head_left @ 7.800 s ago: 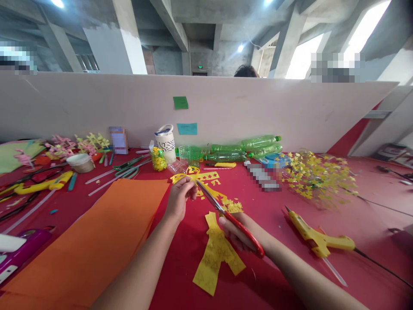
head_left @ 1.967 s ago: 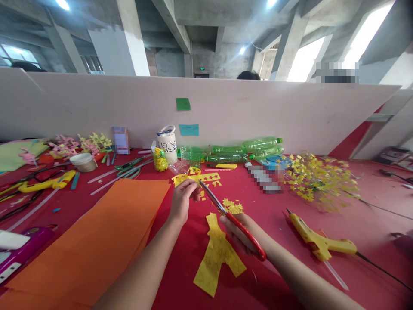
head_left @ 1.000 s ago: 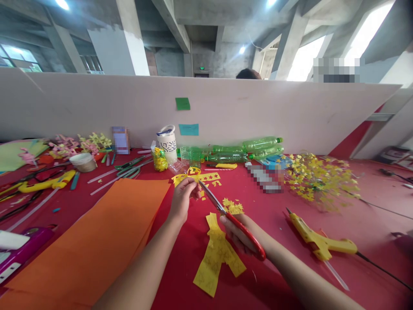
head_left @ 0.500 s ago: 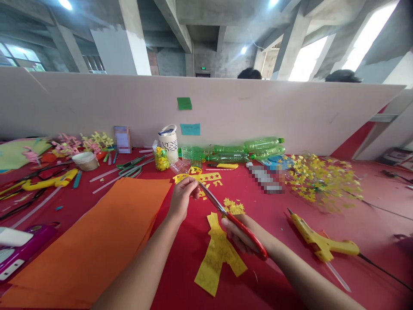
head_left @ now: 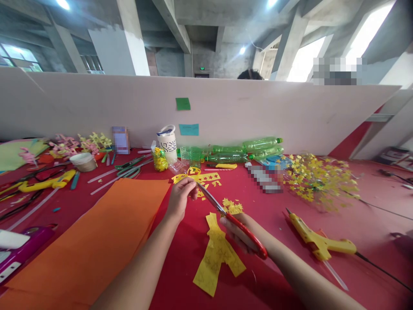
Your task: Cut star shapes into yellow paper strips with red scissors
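Note:
My right hand (head_left: 240, 234) grips red-handled scissors (head_left: 232, 221) whose blades point up-left towards my left hand (head_left: 180, 199). The left hand is pinched on a small piece of yellow paper that is mostly hidden by the fingers, right at the blade tips. Under the scissors lies a yellow paper strip with star outlines (head_left: 216, 254). A small heap of cut yellow stars (head_left: 232, 206) sits just beyond the blades, and a yellow sheet with star-shaped holes (head_left: 203, 177) lies behind my left hand.
A big orange sheet (head_left: 97, 241) covers the red table (head_left: 264, 275) at left. A yellow glue gun (head_left: 318, 241) lies at right, with a pile of yellow stars on wire (head_left: 318, 178) behind. Green bottles (head_left: 245, 148), a white cup (head_left: 167, 142) and tools line the white partition (head_left: 290, 112).
Both hands stay in nearly the same place over the frames; the scissors and the pinched yellow piece shift only slightly.

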### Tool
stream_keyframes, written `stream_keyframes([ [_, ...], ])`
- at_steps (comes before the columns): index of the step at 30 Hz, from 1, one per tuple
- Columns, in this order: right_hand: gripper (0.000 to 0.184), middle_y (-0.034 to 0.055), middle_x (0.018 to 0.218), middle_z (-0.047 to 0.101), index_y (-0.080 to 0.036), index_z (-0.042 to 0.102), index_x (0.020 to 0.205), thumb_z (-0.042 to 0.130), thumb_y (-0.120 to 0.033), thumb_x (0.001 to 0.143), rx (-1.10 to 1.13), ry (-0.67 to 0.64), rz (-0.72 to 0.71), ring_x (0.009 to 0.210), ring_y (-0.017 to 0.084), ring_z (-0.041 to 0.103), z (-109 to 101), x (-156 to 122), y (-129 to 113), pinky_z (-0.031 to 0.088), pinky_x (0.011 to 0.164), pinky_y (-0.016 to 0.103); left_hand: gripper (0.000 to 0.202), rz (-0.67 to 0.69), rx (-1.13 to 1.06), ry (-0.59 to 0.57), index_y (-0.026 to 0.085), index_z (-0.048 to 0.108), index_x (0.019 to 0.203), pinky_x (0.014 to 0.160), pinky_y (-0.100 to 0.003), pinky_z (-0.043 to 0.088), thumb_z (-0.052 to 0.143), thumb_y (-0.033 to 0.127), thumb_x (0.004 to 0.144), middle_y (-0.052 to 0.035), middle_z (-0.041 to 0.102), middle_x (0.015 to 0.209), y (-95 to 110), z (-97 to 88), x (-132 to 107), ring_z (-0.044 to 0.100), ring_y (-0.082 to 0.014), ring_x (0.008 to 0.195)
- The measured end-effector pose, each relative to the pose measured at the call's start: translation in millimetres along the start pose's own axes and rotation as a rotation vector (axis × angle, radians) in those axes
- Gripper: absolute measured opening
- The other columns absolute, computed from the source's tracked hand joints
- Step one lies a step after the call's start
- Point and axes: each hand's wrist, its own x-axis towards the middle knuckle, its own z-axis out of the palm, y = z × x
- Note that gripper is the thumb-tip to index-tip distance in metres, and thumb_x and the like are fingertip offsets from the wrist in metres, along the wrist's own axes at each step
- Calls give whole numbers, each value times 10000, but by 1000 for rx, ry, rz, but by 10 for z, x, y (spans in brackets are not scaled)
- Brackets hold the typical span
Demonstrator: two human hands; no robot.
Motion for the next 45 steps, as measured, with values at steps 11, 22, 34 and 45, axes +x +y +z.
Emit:
stream_keyframes([
  [11, 572, -63, 321, 381, -196, 363, 516, 464, -658, 839, -2, -27, -22, 268, 55, 343, -24, 29, 42, 249, 319, 181, 171, 27, 16, -12, 160, 603, 678, 475, -205, 392, 623, 310, 756, 19, 578, 553, 5, -8, 1, 510, -84, 466],
  [22, 554, -51, 389, 448, -174, 504, 645, 426, -683, 849, 59, -94, -67, 308, 70, 378, -39, 90, 212, 294, 336, 179, 175, 82, 70, -74, 157, 596, 653, 485, -216, 387, 582, 276, 780, 21, 555, 560, 18, 9, -22, 497, -86, 476],
  [34, 556, -55, 353, 428, -189, 489, 640, 403, -697, 848, 78, -33, -30, 306, 79, 374, 13, 100, 225, 300, 348, 187, 195, 287, 264, -55, 170, 579, 614, 631, -232, 399, 587, 261, 786, -17, 549, 803, 49, 36, -28, 503, -129, 733],
  [45, 559, -58, 349, 432, -184, 497, 633, 431, -703, 831, 57, -39, -42, 285, 72, 362, -2, 93, 209, 283, 322, 176, 177, 90, 171, -79, 181, 586, 679, 457, -215, 341, 564, 308, 799, 35, 503, 468, 26, 39, -67, 455, -100, 452],
])
